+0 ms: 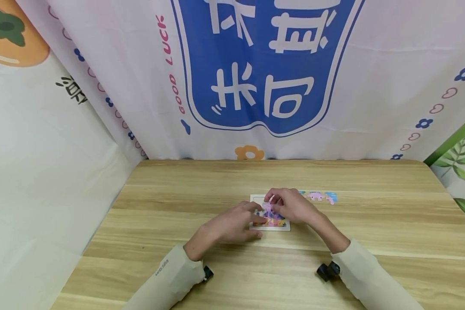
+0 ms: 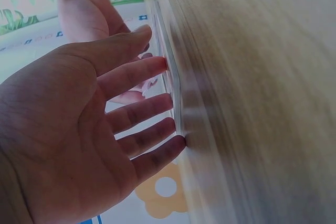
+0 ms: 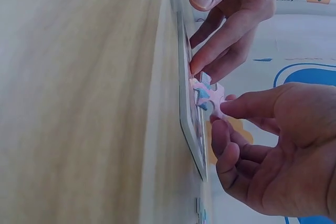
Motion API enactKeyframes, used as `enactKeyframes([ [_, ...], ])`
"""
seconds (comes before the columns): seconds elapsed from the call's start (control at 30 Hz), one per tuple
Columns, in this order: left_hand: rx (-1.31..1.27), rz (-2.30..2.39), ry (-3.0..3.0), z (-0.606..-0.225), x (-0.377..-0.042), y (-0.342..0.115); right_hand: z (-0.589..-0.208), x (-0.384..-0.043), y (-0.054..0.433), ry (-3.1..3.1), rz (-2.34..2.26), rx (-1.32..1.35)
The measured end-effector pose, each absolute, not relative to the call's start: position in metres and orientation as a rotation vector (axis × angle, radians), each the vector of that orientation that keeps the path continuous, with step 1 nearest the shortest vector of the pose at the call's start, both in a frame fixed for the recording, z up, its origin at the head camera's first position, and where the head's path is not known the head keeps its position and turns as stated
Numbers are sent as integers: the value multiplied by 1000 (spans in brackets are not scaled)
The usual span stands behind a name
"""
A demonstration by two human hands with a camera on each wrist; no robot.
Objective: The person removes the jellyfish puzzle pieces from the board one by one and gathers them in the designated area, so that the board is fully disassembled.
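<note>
A jigsaw puzzle board (image 1: 270,228) with a white border lies on the table, its lower part filled with colourful pieces. My right hand (image 1: 294,206) pinches a pink and blue puzzle piece (image 3: 214,98) between thumb and fingers, tilted up from the board in the right wrist view. My left hand (image 1: 238,223) rests on the board's left side with its fingers extended; in the left wrist view the fingertips (image 2: 169,100) touch the board's surface and edge. Both hands hide part of the picture in the head view.
Loose puzzle pieces (image 1: 317,196) lie in a row just beyond my right hand. The wooden table (image 1: 178,185) meets a printed curtain (image 1: 201,146) at its back edge. A black wrist device (image 1: 328,272) sits by the right sleeve.
</note>
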State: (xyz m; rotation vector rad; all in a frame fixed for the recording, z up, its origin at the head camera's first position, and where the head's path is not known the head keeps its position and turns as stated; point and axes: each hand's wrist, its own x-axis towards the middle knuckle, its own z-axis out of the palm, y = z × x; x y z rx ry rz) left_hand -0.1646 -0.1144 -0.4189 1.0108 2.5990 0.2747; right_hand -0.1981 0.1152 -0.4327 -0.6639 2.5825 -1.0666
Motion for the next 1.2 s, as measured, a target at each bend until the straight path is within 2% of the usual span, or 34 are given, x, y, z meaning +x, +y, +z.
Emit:
enactKeyframes([
  [0.57,1004,295,2592,-420,-165,-115,-436,-206,128,2523,-1157,-609],
  [1.2,976,299,2596,-420,-164,-115,-438,-201,170,2546,-1197,-521],
])
